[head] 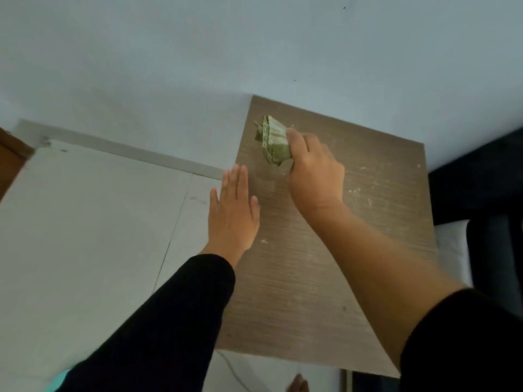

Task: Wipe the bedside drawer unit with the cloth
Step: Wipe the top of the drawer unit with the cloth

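you are gripping the folded green cloth (273,142) in your right hand (314,174), fingers (297,142) curled round its near edge, and pressing it onto the top of the bedside drawer unit (325,278) up at about 11 o'clock on that surface, close to the wall (198,66). your left hand (233,210) is lying flat with straight, relaxed fingers at the unit's 9 o'clock edge, holding nothing, half over the wood and half over the floor (99,222). pale specks and dusty smears are showing at 2 and 3 o'clock on the top, and one more near 8 o'clock, so most of the surface is probably not wiped yet. the likely trouble: you are holding only a small wad, so the cloth may be pushing grit along rather than lifting it, or sweeping crumbs off the 9 o'clock edge onto the floor. loose threads are trailing from the cloth's far side and could be shedding onto the wood. the far corner against the wall is easy to miss. if you are leaning on that left hand, its palm may be smearing dust where it rests, and that patch will need wiping too.
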